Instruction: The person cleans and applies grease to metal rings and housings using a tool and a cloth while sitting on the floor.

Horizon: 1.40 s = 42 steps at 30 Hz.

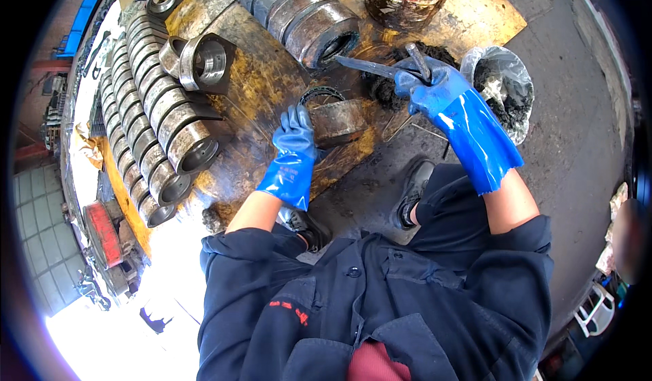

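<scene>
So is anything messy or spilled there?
Yes. Dark greasy gunk is heaped on the stained yellow board beside the round metal ring that the blue-gloved left hand steadies. The blue-gloved right hand grips a long metal tool, and the board is smeared.

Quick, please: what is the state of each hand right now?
Left hand: closed on the metal ring, steadying it.
Right hand: closed, holding a flat metal tool.
</scene>
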Each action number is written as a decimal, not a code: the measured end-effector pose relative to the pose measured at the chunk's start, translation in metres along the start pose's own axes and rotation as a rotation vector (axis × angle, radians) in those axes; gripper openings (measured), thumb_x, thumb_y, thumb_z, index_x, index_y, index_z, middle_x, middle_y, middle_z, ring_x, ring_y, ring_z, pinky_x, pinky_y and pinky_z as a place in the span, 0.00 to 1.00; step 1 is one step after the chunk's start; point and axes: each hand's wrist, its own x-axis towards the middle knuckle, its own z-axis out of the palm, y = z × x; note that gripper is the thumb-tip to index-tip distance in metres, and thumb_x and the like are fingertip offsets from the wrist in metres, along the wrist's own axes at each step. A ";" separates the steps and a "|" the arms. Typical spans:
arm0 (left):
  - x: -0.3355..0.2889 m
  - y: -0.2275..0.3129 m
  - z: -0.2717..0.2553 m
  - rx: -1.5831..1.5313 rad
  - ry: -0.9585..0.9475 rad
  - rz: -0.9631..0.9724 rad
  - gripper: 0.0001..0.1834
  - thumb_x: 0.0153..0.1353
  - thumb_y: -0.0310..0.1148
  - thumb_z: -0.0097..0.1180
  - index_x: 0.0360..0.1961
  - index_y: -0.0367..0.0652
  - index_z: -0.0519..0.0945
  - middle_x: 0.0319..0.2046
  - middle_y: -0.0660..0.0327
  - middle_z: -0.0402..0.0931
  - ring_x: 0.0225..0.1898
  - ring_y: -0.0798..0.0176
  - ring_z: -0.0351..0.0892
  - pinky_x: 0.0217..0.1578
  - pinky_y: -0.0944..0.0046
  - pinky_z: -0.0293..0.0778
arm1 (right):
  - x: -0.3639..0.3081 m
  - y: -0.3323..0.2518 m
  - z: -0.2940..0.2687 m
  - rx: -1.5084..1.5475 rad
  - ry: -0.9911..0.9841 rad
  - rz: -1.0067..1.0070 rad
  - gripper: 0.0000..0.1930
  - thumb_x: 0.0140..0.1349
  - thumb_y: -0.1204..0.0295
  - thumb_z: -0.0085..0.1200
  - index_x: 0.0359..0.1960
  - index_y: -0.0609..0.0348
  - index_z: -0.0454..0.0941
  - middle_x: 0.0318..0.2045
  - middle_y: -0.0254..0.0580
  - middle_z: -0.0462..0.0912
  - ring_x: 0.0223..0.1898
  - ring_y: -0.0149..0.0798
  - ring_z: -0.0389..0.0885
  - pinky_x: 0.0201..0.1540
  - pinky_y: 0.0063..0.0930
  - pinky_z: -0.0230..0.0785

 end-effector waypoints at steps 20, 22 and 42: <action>0.118 -0.057 0.088 -0.708 -1.273 0.172 0.35 0.48 0.56 0.67 0.48 0.39 0.79 0.47 0.45 0.78 0.49 0.44 0.77 0.49 0.52 0.72 | -0.015 -0.016 0.000 -0.132 0.077 -0.078 0.15 0.63 0.63 0.57 0.48 0.56 0.80 0.33 0.36 0.81 0.32 0.30 0.78 0.39 0.26 0.71; 0.115 -0.056 0.092 -0.640 -1.232 0.121 0.28 0.51 0.50 0.65 0.46 0.39 0.80 0.41 0.47 0.81 0.46 0.46 0.79 0.46 0.54 0.73 | -0.016 -0.020 0.003 -0.141 0.065 -0.081 0.16 0.61 0.64 0.57 0.48 0.55 0.80 0.34 0.39 0.81 0.36 0.33 0.79 0.43 0.28 0.71; 0.139 -0.123 -0.092 -0.911 -0.589 -0.484 0.15 0.61 0.40 0.58 0.40 0.39 0.79 0.28 0.56 0.82 0.28 0.61 0.80 0.31 0.63 0.72 | -0.003 0.000 -0.009 0.030 0.073 0.051 0.20 0.63 0.54 0.58 0.48 0.56 0.80 0.24 0.34 0.81 0.25 0.29 0.75 0.31 0.24 0.69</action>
